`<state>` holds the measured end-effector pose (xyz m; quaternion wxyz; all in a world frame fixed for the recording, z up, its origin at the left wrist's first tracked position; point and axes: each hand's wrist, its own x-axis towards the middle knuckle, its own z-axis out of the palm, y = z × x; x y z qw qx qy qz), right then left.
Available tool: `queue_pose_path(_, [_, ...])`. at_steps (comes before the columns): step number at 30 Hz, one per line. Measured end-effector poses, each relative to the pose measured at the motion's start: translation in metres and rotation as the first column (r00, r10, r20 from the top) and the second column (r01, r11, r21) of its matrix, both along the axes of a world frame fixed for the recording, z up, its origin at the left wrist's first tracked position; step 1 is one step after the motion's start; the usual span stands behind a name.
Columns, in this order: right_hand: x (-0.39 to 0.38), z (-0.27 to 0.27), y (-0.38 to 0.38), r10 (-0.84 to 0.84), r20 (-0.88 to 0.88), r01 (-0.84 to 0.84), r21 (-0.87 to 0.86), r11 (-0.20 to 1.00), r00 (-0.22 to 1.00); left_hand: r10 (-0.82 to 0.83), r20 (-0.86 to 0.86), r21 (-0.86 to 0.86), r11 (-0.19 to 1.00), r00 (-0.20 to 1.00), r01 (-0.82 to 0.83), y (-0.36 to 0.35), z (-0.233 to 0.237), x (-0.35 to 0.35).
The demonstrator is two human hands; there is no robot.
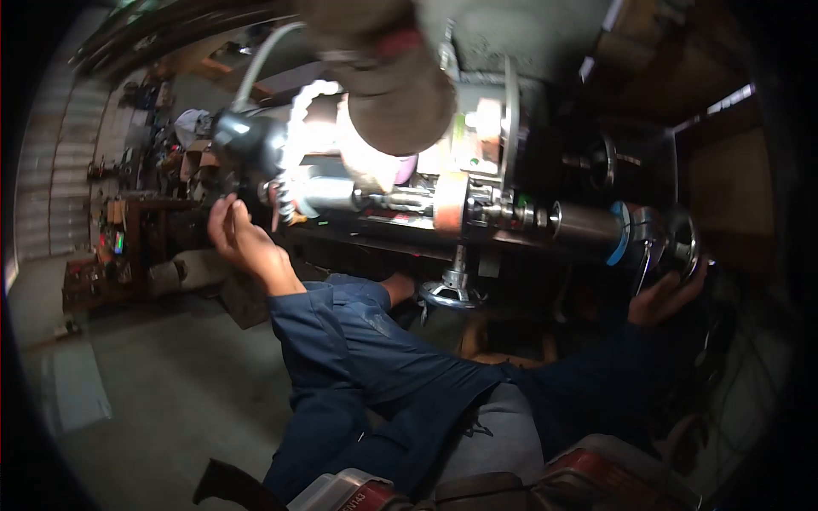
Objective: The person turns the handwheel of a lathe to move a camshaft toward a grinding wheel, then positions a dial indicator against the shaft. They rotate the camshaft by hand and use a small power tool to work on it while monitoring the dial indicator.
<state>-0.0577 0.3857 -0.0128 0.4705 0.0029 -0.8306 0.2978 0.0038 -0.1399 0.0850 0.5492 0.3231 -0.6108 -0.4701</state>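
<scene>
My left hand is raised at the left end of a lathe-like machine, fingers loosely extended upward just below a dark lamp head. At the far right, my right hand has its fingers wrapped on the rim of a shiny handwheel. Between the hands, an orange-brown ring-shaped piece sits on the machine's horizontal axis. A bright metal cylinder lies to its left. To its right is a grey cylinder with a blue band at its end.
A large blurred cylindrical machine part hangs overhead close to me. Below the axis, another chrome handwheel juts out toward my lap. White segmented hose curves beside the lamp. A cluttered wooden bench stands at the left.
</scene>
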Motion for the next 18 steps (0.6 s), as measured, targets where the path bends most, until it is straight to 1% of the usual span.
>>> queue_pose_path(1, [0.008,0.014,-0.005,0.117,-0.008,-0.117,-0.161,0.980,0.993,-0.017,0.080,0.187,0.982,0.997,0.002,-0.041,-0.014,0.014])
queue_pose_path(2, [0.020,0.027,0.000,0.088,0.012,-0.088,-0.052,0.995,0.996,-0.062,0.071,0.339,0.940,0.996,0.034,-0.056,-0.016,0.016])
queue_pose_path(4, [0.016,0.058,0.000,0.065,-0.050,-0.053,0.220,0.974,0.997,-0.130,0.060,0.397,0.913,0.990,0.095,-0.066,-0.022,0.017])
queue_pose_path(5, [0.009,0.080,-0.006,0.152,0.102,-0.169,0.188,0.968,0.983,-0.130,0.011,0.460,0.881,0.991,0.111,-0.065,-0.022,0.013])
queue_pose_path(6, [-0.002,0.104,-0.016,0.231,0.252,-0.273,0.147,0.951,0.940,-0.134,-0.038,0.523,0.842,0.990,0.134,-0.065,-0.022,0.009])
queue_pose_path(7, [-0.013,0.123,-0.027,0.303,0.394,-0.366,0.095,0.926,0.868,-0.227,-0.151,0.584,0.765,0.962,0.272,-0.068,-0.024,0.006])
queue_pose_path(8, [-0.028,0.124,-0.033,0.366,0.434,-0.423,0.039,0.905,0.824,-0.309,-0.269,0.621,0.669,0.912,0.409,-0.074,-0.029,0.002])
queue_pose_path(9, [-0.043,0.118,-0.037,0.427,0.469,-0.475,-0.017,0.880,0.773,-0.358,-0.347,0.573,0.651,0.867,0.498,-0.085,-0.044,-0.004])
queue_pose_path(10, [-0.051,0.113,-0.041,0.417,0.634,-0.513,-0.037,0.858,0.651,-0.401,-0.319,0.564,0.647,0.859,0.512,-0.092,-0.055,-0.006])
queue_pose_path(11, [-0.055,0.108,-0.044,0.384,0.774,-0.540,-0.065,0.839,0.504,-0.399,-0.282,0.529,0.694,0.872,0.489,-0.088,-0.050,-0.005])
queue_pose_path(13, [-0.053,0.101,-0.043,0.432,0.738,-0.543,-0.106,0.833,0.519,-0.392,-0.220,0.473,0.758,0.893,0.449,-0.081,-0.051,-0.006])
queue_pose_path(14, [-0.051,0.100,-0.042,0.453,0.721,-0.544,-0.125,0.829,0.525,-0.407,-0.251,0.491,0.728,0.878,0.478,-0.086,-0.058,-0.009])
queue_pose_path(15, [-0.047,0.100,-0.041,0.443,0.724,-0.544,-0.112,0.831,0.529,-0.422,-0.281,0.510,0.696,0.862,0.506,-0.097,-0.071,-0.013])
queue_pose_path(16, [-0.044,0.101,-0.041,0.433,0.728,-0.543,-0.099,0.834,0.532,-0.435,-0.309,0.527,0.662,0.846,0.533,-0.101,-0.075,-0.013])
queue_pose_path(17, [-0.042,0.104,-0.041,0.428,0.727,-0.543,-0.091,0.835,0.537,-0.442,-0.272,0.557,0.652,0.855,0.514,-0.105,-0.078,-0.012])
queue_pose_path(18, [-0.036,0.107,-0.043,0.425,0.710,-0.545,-0.069,0.836,0.561,-0.480,-0.350,0.597,0.547,0.804,0.587,-0.109,-0.081,-0.010])
